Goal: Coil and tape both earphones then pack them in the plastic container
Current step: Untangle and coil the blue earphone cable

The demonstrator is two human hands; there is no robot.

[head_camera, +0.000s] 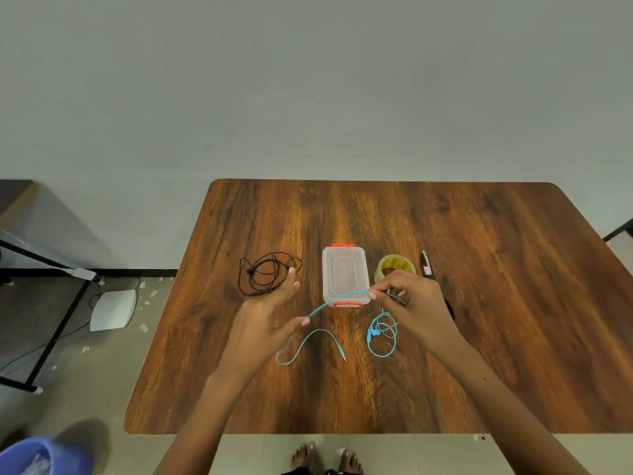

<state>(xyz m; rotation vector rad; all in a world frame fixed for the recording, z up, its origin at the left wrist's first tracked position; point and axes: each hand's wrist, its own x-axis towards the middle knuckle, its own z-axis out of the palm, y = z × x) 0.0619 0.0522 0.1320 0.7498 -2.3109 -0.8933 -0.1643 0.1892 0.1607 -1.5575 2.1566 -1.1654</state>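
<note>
1. Blue earphone: I see its cable strung between both hands above the wooden table, buds and a few loose loops hanging under the right hand, plug end trailing on the tabletop. No real coil yet.
2. Right hand: fingertips pinch the blue cable just in front of the container.
3. Left hand: fingers spread and straight; the cable runs past its thumb tip, can't tell if it's actually gripped.
4. Black earphone: loose untaped tangle on the table, left of the container, untouched.
5. Plastic container: lid on, orange clips, looks empty.
6. Tape roll and cutter: right of the container, unused.
7. My read: early stage; coiling, taping and packing both sets all remain.
</note>
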